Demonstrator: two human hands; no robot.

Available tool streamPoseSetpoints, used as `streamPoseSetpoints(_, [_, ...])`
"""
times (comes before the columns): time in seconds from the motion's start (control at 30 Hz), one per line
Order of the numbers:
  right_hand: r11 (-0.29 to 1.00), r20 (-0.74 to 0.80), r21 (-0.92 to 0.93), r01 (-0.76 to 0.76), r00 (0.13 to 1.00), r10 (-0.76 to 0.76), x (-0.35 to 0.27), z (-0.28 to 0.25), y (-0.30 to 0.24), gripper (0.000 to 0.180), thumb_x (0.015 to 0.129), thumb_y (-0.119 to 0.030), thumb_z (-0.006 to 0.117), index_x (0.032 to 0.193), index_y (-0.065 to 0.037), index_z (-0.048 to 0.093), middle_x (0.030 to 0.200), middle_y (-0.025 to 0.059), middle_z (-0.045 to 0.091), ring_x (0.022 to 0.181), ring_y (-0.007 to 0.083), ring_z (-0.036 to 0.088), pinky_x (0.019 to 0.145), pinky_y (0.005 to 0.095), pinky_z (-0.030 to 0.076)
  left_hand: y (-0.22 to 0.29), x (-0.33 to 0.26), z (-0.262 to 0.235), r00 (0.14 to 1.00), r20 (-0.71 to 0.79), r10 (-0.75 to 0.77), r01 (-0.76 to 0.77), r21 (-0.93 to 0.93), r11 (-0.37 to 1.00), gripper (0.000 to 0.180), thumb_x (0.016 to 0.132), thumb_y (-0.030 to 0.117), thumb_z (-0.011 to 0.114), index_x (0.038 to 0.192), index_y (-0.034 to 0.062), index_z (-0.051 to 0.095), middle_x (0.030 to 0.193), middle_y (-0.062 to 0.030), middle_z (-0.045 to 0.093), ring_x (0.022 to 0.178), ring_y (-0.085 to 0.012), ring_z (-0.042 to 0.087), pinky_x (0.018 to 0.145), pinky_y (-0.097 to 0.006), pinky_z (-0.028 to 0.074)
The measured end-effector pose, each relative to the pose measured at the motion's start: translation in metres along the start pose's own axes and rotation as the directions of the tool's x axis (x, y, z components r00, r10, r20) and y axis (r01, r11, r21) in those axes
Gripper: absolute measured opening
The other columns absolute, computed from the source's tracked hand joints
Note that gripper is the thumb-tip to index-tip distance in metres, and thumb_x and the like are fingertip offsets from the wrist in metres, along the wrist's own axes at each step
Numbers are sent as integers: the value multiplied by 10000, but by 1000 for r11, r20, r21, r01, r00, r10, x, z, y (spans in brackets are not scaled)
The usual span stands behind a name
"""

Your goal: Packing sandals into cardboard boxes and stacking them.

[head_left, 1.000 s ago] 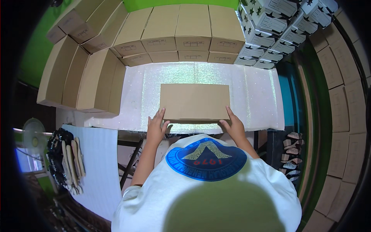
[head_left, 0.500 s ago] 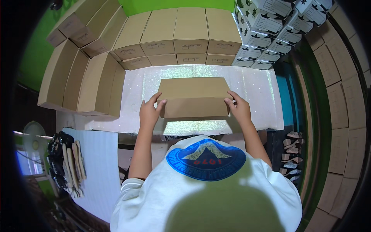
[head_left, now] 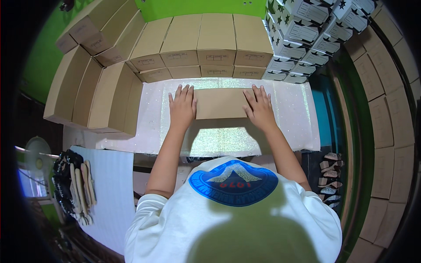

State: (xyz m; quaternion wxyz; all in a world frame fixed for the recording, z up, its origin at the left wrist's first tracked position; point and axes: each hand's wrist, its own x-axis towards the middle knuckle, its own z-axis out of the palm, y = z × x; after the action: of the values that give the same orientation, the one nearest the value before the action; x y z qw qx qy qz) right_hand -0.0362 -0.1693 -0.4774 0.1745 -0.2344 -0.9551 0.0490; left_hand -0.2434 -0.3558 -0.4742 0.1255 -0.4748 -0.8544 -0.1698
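Head view is showing a glittery white counter (head_left: pixel 289 127) lying under a flat brown cardboard box (head_left: pixel 221 103), which is sitting near its far edge. The left hand (head_left: pixel 182 107) and right hand (head_left: pixel 259 108) are pressing flat on the box's ends, each grip spread open, fingers extended. Stacked brown boxes (head_left: pixel 206 44) are lining the green wall (head_left: pixel 193 6); star-printed white boxes (head_left: pixel 307 30) are standing right

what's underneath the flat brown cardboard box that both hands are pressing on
The flat brown cardboard box lies on a glittery white table cover, left hand and right hand flat on top. Whatever sits directly beneath it is hidden.
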Motion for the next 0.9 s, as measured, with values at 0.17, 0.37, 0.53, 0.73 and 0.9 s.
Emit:
streamPoseSetpoints(0.17, [999,66,43,16,998,-18,8,-1,5,824,681,-613,597,1365,-241,329,1453,115,182,1342,386,103,1052,557,139,-2,1,6,999,6,41,-41,45,998,802,752,562,528,1343,59,326,1389,-127,311,1306,-334,241,1001,-594,205])
streamPoseSetpoints(0.37, [998,41,58,6,999,-8,26,10,12,877,637,-656,608,1360,-235,344,1448,112,202,1341,382,115,1053,556,140,-6,20,12,1000,23,16,-16,2,1000,808,737,564,548,1328,49,349,1348,-140,360,1279,-348,278,990,-552,264])
streamPoseSetpoints(0.53, [998,74,53,-24,997,20,38,9,12,855,642,-648,610,1346,-225,372,1436,115,237,1339,375,138,1055,549,141,-11,32,16,1000,15,18,-17,-56,998,764,744,531,561,1297,34,389,1315,-146,400,1260,-354,309,987,-483,307])
streamPoseSetpoints(0.73, [996,86,73,-41,996,35,45,10,14,820,659,-634,608,1334,-220,395,1439,111,236,1339,370,142,1060,539,139,-12,39,17,999,35,6,-3,-78,997,746,747,517,565,1287,29,401,1312,-151,404,1261,-350,315,985,-447,329])
streamPoseSetpoints(0.9, [995,94,82,-49,995,42,43,9,15,846,644,-643,610,1345,-230,378,1444,109,228,1341,374,129,1064,535,127,-10,39,15,1000,31,0,3,-83,997,757,740,520,573,1289,30,399,1311,-148,407,1264,-348,313,989,-446,330])
